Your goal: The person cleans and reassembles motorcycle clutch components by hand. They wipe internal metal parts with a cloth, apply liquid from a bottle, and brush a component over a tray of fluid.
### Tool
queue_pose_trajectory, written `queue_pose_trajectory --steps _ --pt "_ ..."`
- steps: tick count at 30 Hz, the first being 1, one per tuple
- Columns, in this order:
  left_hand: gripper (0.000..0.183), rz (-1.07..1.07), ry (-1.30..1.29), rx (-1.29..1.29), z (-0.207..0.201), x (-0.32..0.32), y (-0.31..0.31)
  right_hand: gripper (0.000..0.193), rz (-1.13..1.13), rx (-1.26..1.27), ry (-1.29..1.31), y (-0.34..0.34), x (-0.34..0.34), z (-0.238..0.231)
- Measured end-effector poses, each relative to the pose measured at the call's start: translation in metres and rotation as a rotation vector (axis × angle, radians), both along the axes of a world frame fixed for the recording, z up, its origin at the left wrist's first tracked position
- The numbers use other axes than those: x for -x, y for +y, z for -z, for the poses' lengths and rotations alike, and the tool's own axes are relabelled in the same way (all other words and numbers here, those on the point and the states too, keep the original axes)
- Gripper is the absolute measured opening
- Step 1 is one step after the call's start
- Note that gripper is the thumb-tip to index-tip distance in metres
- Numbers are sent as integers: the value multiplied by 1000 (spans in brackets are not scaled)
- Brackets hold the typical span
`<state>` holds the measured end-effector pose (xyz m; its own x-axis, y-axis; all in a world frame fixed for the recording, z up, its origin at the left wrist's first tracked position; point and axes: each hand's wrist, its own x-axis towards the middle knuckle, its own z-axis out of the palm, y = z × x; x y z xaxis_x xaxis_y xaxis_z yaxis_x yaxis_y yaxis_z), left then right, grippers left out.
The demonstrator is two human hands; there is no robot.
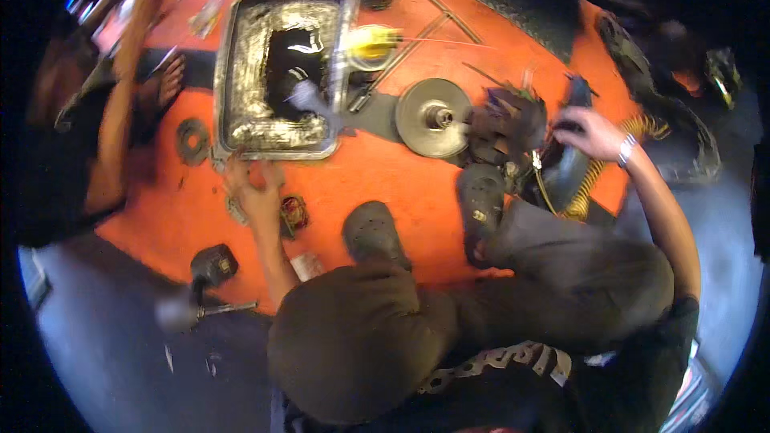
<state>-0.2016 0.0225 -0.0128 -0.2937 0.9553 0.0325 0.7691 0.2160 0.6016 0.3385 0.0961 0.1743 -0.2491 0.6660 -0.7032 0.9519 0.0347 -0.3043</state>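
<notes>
A reach is seemingly being made, the left hand (255, 192) held by the tray (226, 72), the right hand (592, 133) over a bluish object (571, 175) (whether either grips cannot be told), sure placement being needed.

Open surface: bare orange sheet (341, 180) between metal tray (231, 72) and left shoe (373, 228); passable for left hand (255, 186).
Right hand's leftward path: right hand (589, 135) obstructed by dark blurred parts (507, 124), then metal disc (433, 116).
Below right hand: yellow coiled hose (584, 196) restricts passage.
Beyond disc: T-shaped bar (446, 14) lies across.
Tray's left: another person's forearm (116, 112) intrudes.
</notes>
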Motion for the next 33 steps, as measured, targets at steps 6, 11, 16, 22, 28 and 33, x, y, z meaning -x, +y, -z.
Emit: queue_pose_trajectory --steps 6,11,16,22,28,33 --pt "37 224 40 -93 -29 -61 -1 45 200 -116 -150 -37 -58 47" --pt "30 512 -89 -167 -38 -121 5 83 185 -522 -185 -110 -25 130" --pt "28 612 -146 -110 -42 -150 -2 44 54 -645 -73 -97 -32 177" --pt "25 568 -206 -25 -31 -119 -11 34 559 -780 163 -43 -64 65" --pt "22 494 -296 87 -24 -139 -21 38 708 -766 98 -63 -126 20" --pt "22 470 -407 151 -20 -145 -23 28 1050 -666 222 -79 -135 29"
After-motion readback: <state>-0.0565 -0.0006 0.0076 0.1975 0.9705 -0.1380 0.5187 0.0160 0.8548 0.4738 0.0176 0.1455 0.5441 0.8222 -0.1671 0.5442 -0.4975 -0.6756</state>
